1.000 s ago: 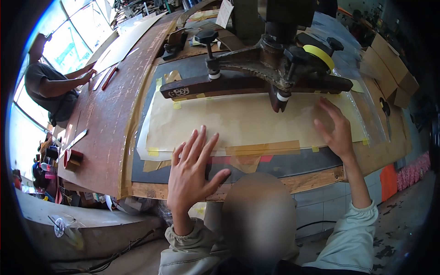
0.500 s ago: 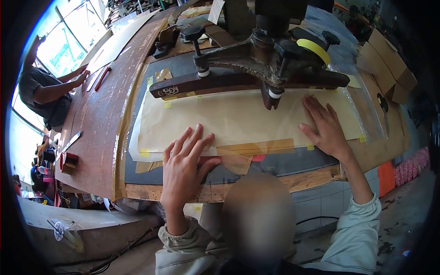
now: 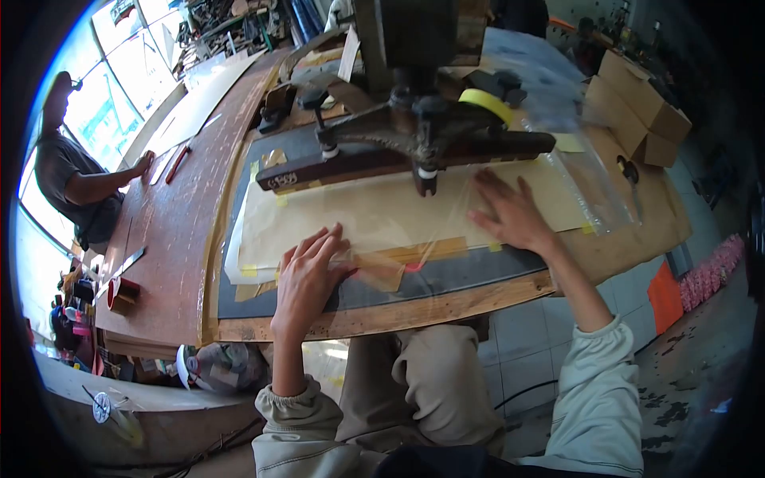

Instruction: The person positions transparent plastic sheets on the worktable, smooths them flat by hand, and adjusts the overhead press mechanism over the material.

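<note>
A long cream sheet (image 3: 358, 211) lies on a dark board (image 3: 478, 275), with small yellow tape pieces at its edges. My left hand (image 3: 304, 275) rests at the sheet's near edge, its fingers slightly bent and the thumb apart. My right hand (image 3: 516, 217) lies on the right part of the sheet with fingers spread. Between the hands, a strip of brown tape (image 3: 434, 248) runs along the near edge. Clear film seems to lie over this area; its outline is hard to see. Just beyond the hands, a dark clamp bar (image 3: 358, 165) marked with white writing crosses the sheet.
A yellow tape roll (image 3: 488, 105) sits on the clamp frame. Scissors (image 3: 628, 169) and a cardboard box (image 3: 637, 107) are at right. On the left bench (image 3: 171, 239) are a red cup (image 3: 123, 295) and a red-handled tool (image 3: 178, 163); another person (image 3: 76, 175) works beside it.
My view has shifted, so the clamp and right hand appear further left. My left hand's fingers have drawn closer together and bent. The right hand remains on the sheet.
</note>
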`<action>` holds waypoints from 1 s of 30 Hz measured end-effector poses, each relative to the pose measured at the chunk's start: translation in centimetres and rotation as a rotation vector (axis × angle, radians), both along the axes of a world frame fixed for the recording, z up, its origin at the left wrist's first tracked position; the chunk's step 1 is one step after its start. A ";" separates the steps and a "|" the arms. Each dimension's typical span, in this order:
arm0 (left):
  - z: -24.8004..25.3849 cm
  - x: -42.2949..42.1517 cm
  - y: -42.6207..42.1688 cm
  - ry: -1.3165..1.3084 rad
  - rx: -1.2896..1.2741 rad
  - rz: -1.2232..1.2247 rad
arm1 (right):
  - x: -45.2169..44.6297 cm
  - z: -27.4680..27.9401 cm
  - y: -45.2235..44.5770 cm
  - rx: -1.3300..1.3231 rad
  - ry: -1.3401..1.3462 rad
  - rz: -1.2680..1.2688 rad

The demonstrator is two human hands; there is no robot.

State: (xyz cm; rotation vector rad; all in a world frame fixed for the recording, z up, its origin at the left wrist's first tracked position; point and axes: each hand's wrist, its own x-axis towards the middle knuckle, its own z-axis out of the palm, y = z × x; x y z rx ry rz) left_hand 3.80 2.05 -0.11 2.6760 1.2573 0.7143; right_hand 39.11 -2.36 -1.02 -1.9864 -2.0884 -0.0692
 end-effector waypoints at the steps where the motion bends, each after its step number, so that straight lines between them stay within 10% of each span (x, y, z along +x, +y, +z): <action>1: 0.0 0.0 0.0 -0.007 -0.006 0.004 | -0.3 -0.2 0.0 -0.001 0.015 -0.010; 30: -0.1 1.0 0.0 -0.009 0.140 0.112 | -1.8 -0.2 -2.7 0.271 0.011 -0.027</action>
